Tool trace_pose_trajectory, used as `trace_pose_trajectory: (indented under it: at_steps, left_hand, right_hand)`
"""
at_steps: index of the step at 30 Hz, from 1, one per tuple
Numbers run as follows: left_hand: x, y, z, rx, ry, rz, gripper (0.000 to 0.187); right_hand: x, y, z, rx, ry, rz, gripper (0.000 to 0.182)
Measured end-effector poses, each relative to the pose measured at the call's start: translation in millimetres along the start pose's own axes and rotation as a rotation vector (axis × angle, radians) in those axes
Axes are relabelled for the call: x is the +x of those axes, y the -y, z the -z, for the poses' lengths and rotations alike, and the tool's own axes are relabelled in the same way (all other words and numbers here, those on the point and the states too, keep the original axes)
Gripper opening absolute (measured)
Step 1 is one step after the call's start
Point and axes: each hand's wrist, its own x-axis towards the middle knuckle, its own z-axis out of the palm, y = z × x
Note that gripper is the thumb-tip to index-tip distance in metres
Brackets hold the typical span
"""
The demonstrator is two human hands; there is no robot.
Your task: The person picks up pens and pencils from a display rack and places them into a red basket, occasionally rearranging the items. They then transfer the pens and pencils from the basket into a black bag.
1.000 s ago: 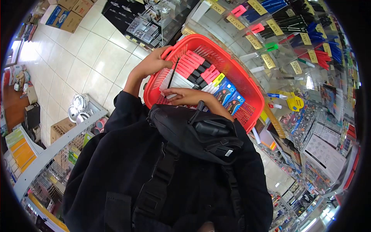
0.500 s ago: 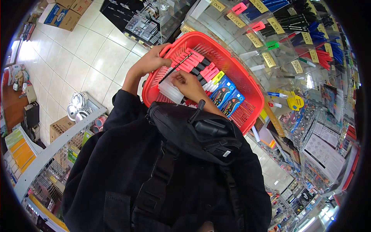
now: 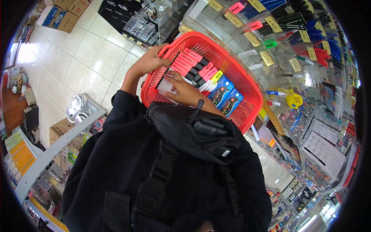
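Observation:
My left hand is closed round the rim of a red plastic basket at its upper left corner. Inside the basket, my right hand lies over white, translucent-looking sticks, fingers apart and touching them. A thin black stick, like a pen or pencil, lies along the basket's left side. Pink highlighters with black caps are lined up above my right hand. Beside them are a yellow highlighter, white pens and blue packs with a black design.
A black bag hangs across my chest, against the basket's near side. To the right stand clear display racks of pens with yellow price tags. A glass case is beyond the basket. Cartons and a grey rack stand left.
The thin black stick was raised at a slant by my right hand; now it lies lower along the basket's left side. My right hand has moved down and spread over the white sticks.

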Motion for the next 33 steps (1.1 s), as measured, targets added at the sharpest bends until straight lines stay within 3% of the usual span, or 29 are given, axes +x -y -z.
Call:
trace_pose_trajectory:
  at_steps: [12,15,20,27,33]
  left_hand:
    - [-1,-9,-1,0.045,0.024,-0.025,0.061]
    - [-1,-9,-1,0.044,0.03,-0.021,0.049]
    - [-2,-10,-3,-0.004,0.017,-0.016,0.05]
    - [-3,-10,-3,0.014,0.017,-0.024,0.049]
    - [-2,-7,-2,0.019,0.022,-0.033,0.05]
  right_hand:
    - [1,-5,2,0.0,0.018,0.0,0.058]
    - [1,-2,11,0.027,0.053,-0.039,0.058]
    - [-3,-14,7,-0.005,0.054,0.086,0.059]
    - [-2,-25,0,0.063,0.08,0.092,0.052]
    - [-7,-1,30,0.029,0.119,-0.076,0.047]
